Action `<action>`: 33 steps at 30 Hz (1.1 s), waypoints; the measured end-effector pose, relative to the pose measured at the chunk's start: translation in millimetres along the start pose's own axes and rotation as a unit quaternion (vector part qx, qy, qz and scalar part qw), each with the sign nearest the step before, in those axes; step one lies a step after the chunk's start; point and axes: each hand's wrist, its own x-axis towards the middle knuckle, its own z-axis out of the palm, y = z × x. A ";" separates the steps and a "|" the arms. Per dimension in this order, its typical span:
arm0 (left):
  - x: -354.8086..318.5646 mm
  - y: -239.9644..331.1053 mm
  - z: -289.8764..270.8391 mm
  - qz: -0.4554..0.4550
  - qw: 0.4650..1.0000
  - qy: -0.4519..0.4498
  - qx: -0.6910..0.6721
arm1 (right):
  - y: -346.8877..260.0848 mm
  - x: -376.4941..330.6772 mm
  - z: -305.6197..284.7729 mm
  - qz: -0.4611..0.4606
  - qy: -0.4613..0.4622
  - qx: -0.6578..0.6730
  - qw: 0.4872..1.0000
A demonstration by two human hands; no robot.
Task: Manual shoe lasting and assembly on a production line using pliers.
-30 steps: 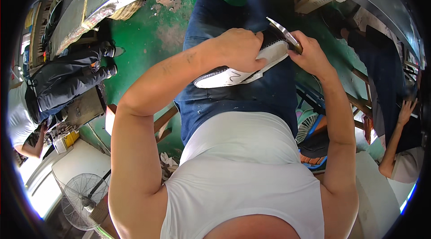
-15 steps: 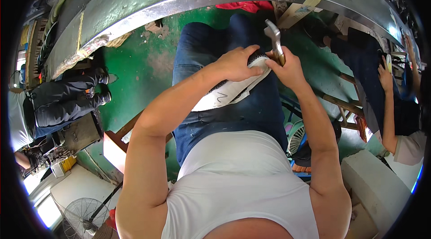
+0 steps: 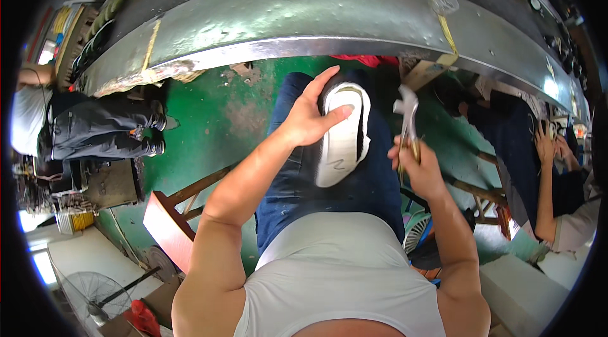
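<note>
A black-and-white shoe (image 3: 335,150) rests on my thighs with its white underside up and a dark handwritten mark near its near end. A pale edge stands proud along its right side, with a dark gap beside it. My left hand (image 3: 309,120) is closed round the far end, thumb on the white underside and the other fingers along the left edge, partly hidden. To the right of the shoe and apart from it, my right hand (image 3: 419,169) grips a hammer (image 3: 409,112). Its metal head points away from me, above the fist.
A metal-edged workbench (image 3: 285,47) curves across in front of my knees. At left stands a person in dark trousers (image 3: 104,127); at right another person's hands (image 3: 550,142) hold a small thing. A wooden stool (image 3: 174,213) and a standing fan (image 3: 95,308) are at lower left.
My right hand with the hammer has moved off the shoe, to the right and nearer me. The shoe has turned more upright in view, its underside now facing up. My left hand has shifted left along it.
</note>
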 end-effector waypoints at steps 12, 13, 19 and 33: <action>-33.9 -13.5 -29.3 0.001 0.995 -0.020 -0.093 | -30.8 33.6 57.2 0.022 -0.246 0.035 0.968; -34.5 -14.0 -32.1 0.003 0.995 -0.017 -0.095 | -35.9 38.3 56.8 0.022 -0.248 0.032 0.968; -42.0 -29.3 -41.5 -0.019 0.999 0.038 -0.031 | -51.8 62.8 62.9 0.098 -0.244 -0.225 0.938; -37.6 -48.3 -43.7 -0.074 0.978 0.128 -0.147 | -42.7 63.8 78.5 -0.138 -0.129 -0.494 0.849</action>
